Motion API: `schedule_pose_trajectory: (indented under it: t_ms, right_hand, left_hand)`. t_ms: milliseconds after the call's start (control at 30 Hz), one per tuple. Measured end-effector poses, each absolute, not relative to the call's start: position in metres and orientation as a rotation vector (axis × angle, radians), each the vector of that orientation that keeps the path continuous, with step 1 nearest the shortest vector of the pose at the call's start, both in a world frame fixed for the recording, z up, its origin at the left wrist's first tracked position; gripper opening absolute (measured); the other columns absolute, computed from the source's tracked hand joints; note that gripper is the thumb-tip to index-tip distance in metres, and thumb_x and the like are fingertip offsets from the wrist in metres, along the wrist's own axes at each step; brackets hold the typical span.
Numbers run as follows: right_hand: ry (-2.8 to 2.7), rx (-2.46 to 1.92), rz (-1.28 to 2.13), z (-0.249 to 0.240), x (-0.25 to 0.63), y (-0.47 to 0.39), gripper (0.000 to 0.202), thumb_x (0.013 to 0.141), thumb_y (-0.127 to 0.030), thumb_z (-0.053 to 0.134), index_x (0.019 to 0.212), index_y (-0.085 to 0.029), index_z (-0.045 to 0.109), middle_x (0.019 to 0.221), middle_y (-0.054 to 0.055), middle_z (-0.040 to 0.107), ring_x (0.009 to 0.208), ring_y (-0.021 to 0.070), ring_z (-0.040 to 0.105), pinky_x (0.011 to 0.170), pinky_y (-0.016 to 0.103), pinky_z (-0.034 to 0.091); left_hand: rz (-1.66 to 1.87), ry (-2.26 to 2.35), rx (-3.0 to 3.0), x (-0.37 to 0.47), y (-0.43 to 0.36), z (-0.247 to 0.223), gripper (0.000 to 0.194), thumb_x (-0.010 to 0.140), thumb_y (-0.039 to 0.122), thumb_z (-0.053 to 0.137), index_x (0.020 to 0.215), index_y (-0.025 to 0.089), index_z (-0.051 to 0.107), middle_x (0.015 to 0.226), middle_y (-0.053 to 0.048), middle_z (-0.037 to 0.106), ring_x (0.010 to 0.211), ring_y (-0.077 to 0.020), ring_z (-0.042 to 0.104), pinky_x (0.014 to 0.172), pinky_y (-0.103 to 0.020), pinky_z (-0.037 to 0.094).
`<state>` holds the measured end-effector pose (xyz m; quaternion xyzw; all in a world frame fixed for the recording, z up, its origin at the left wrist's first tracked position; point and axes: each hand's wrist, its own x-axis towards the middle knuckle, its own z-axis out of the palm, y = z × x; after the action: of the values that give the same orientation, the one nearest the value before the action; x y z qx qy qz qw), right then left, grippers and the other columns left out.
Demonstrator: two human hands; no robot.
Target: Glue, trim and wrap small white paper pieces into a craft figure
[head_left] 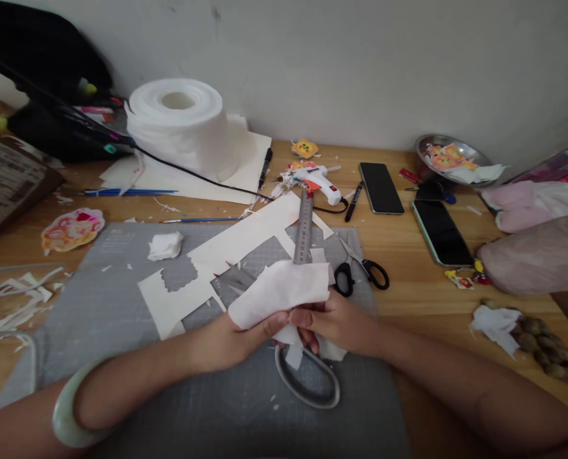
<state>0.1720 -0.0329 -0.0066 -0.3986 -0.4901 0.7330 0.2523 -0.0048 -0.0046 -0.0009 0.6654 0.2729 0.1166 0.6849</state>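
Between my two hands is a folded piece of white soft tissue [284, 287], raised above the cutting mat. My left hand [250, 335] pinches its lower edge, thumb on top. My right hand [329, 322] grips it from the right with closed fingers, and part of the tissue hangs below. Beneath the hands lie large scissors with a grey handle [334, 392]; the tissue and hands cover their middle. Just beyond is a steel ruler [303, 229], its near end hidden by the tissue. Cut white card [245, 239] lies under it. Black-handled scissors [377, 274] rest to the right.
A large white tissue roll [178, 134] stands at the back left. A white glue gun [322, 182] lies behind the ruler. Two phones [382, 187] and a metal bowl [484, 169] are at the right. A folded white pad [166, 245] sits on the grey mat [121, 280].
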Motion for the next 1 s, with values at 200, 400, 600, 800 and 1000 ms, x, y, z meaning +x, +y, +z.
schedule_pose_trajectory:
  t_ms: [200, 400, 600, 800, 1000]
  right_hand:
    - [-1.319, -1.115, 1.979, -0.010, 0.173, -0.032, 0.037, 0.075, -0.049, 0.052, 0.063, -0.014, 0.049, 0.048, -0.005, 0.048, 0.037, 0.0046, 0.043, 0.037, 0.017, 0.033]
    - [-1.292, -1.120, 1.979, -0.013, 0.172, -0.035, 0.037, 0.074, -0.051, 0.051, 0.065, -0.015, 0.047, 0.046, -0.006, 0.046, 0.036, 0.0047, 0.041, 0.036, 0.017, 0.032]
    - [-1.071, -0.828, 2.137, -0.019, 0.173, -0.034, 0.043, 0.069, -0.053, 0.058, 0.055, -0.017, 0.039, 0.041, -0.009, 0.036, 0.040, 0.0050, 0.040, 0.045, 0.019, 0.038]
    - [-1.137, -0.939, 2.107, -0.013, 0.175, -0.032, 0.038, 0.071, -0.049, 0.058, 0.062, -0.013, 0.049, 0.050, -0.004, 0.049, 0.040, 0.0040, 0.042, 0.038, 0.016, 0.034]
    - [-1.268, -1.027, 2.042, -0.008, 0.173, -0.033, 0.034, 0.074, -0.046, 0.055, 0.073, -0.013, 0.054, 0.053, -0.005, 0.048, 0.042, 0.0044, 0.043, 0.039, 0.016, 0.037]
  left_hand:
    - [0.245, 0.530, 1.433, -0.004, -0.005, -0.003, 0.034, 0.089, 0.033, 0.035, 0.105, 0.016, 0.059, 0.107, -0.003, 0.062, 0.093, -0.0153, 0.057, 0.087, -0.023, 0.041]
    - [0.260, 0.575, 1.406, -0.006, -0.004, -0.007, 0.033, 0.087, 0.034, 0.039, 0.101, 0.013, 0.060, 0.099, -0.004, 0.066, 0.092, -0.0148, 0.058, 0.083, -0.023, 0.043]
    - [0.273, 0.572, 1.395, -0.007, -0.002, -0.006, 0.039, 0.084, 0.039, 0.043, 0.108, 0.011, 0.055, 0.105, -0.007, 0.064, 0.096, -0.0164, 0.056, 0.084, -0.023, 0.043]
    - [0.228, 0.634, 1.408, -0.007, -0.003, -0.002, 0.033, 0.087, 0.031, 0.038, 0.097, 0.011, 0.061, 0.094, -0.003, 0.067, 0.087, -0.0137, 0.058, 0.082, -0.021, 0.042]
    - [0.227, 0.617, 1.445, -0.007, -0.001, -0.005, 0.029, 0.088, 0.029, 0.037, 0.095, 0.014, 0.061, 0.094, -0.003, 0.067, 0.087, -0.0150, 0.059, 0.080, -0.023, 0.043]
